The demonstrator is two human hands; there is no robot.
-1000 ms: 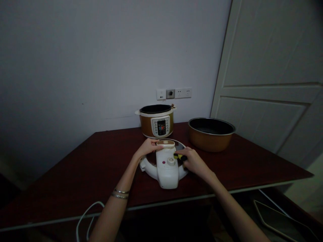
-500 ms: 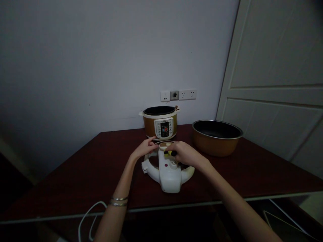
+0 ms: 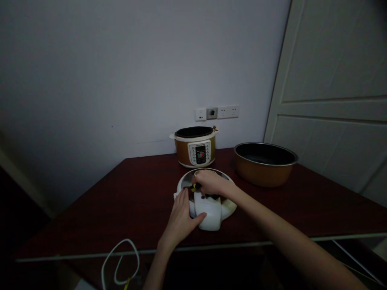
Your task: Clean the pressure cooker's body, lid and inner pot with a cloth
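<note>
The pressure cooker lid (image 3: 210, 217), white with a thick handle across it, lies on the dark red table. My left hand (image 3: 180, 220) rests on the lid's near left side, fingers stretched out and thumb spread onto the handle. Over the handle's far part, my right hand (image 3: 213, 183) is closed around a small black-and-yellow tool, which looks like a screwdriver (image 3: 196, 187). Its working end is hidden.
Behind the lid stands the cooker body (image 3: 183, 151) with its control panel. To the right sits a gold-brown inner pot (image 3: 263, 174). A white cable (image 3: 104, 266) loops at the table's front edge (image 3: 72, 256). Wall sockets (image 3: 228, 111) are at the back.
My left hand has come from the lid's far left side down toward me and now lies on the lid. My right hand, with the screwdriver, has shifted slightly. The view has turned slightly left.
</note>
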